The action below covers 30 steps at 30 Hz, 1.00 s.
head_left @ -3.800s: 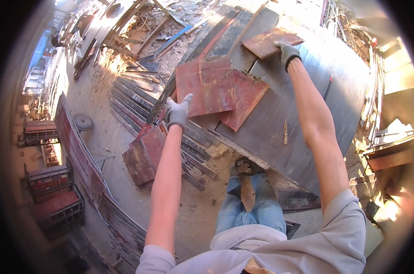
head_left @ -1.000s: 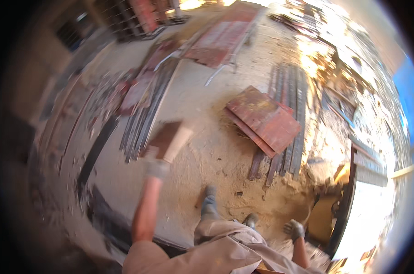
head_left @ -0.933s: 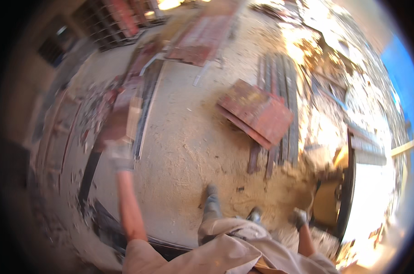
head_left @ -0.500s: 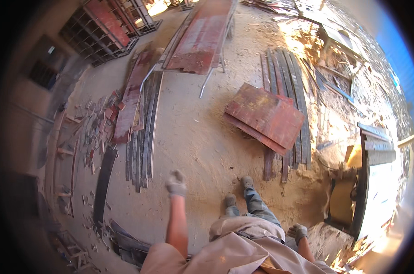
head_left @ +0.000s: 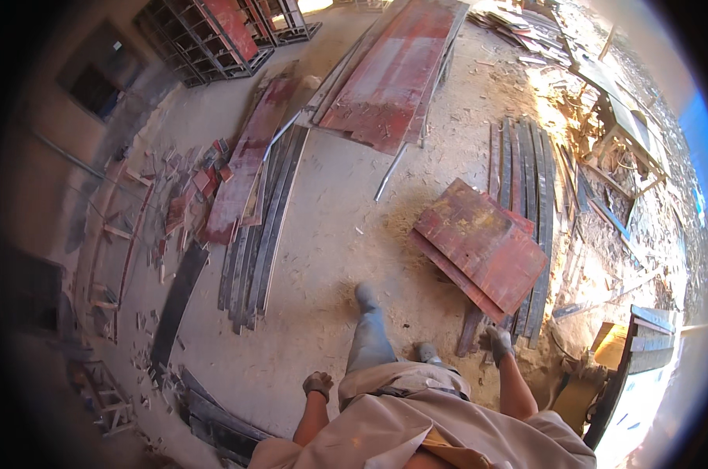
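My left hand, in a dark work glove, hangs low beside my hip with its fingers loosely curled and nothing visible in them. On the other side, my gloved right hand is held forward, fingers extended and holding nothing. It appears just nearer to me than the lower corner of two stacked reddish-brown panels; I see no contact. Those panels lie askew across a row of long dark planks. My left boot is forward on the dusty floor, and the right boot is behind it.
A long red panel stack rests on metal legs ahead. More planks and a red board lie left, beside scattered offcuts. A dark board lies further left. A machine with a pale top stands at right.
My left hand has swung back toward my hip, while my right hand has swung forward. My left leg has stepped ahead. The view has shifted, so the panels and planks appear further right.
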Tool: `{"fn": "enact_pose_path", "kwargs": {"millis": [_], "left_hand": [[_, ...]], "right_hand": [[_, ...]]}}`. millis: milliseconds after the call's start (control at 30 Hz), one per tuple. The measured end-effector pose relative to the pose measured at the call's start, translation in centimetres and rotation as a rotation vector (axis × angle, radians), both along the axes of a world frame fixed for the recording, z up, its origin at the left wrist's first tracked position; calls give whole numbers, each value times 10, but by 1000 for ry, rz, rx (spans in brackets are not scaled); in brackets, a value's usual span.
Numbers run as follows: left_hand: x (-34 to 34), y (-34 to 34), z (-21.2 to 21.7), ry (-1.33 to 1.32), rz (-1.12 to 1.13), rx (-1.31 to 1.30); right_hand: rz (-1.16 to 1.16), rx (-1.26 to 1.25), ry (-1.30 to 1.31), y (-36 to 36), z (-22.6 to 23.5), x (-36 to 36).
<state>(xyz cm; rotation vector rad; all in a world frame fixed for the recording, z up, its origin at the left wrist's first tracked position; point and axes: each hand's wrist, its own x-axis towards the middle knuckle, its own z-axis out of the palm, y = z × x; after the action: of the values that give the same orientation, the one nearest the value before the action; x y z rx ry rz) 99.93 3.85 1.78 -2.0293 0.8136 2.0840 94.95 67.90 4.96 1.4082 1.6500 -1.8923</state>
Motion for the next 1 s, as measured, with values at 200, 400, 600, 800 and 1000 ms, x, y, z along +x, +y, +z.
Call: {"fn": "enact_pose_path", "kwargs": {"millis": [200, 400, 600, 800, 1000], "left_hand": [[-174, -59, -38, -222, -371, -118], [-437, -112, -15, 27, -854, -478], [-774, -125, -34, 46, -1230, -848], [-985, -111, -59, 246, -1315, -990], [-1227, -57, -114, 366, -1545, -1061]], "right_hand": [[66, -32, -21, -96, 1, -234], [93, -43, -36, -164, 2, -377], [238, 128, 253, -191, -50, -611], [58, -3, -1, -209, -135, -838], [303, 504, -133, -192, -269, -1045]]}}
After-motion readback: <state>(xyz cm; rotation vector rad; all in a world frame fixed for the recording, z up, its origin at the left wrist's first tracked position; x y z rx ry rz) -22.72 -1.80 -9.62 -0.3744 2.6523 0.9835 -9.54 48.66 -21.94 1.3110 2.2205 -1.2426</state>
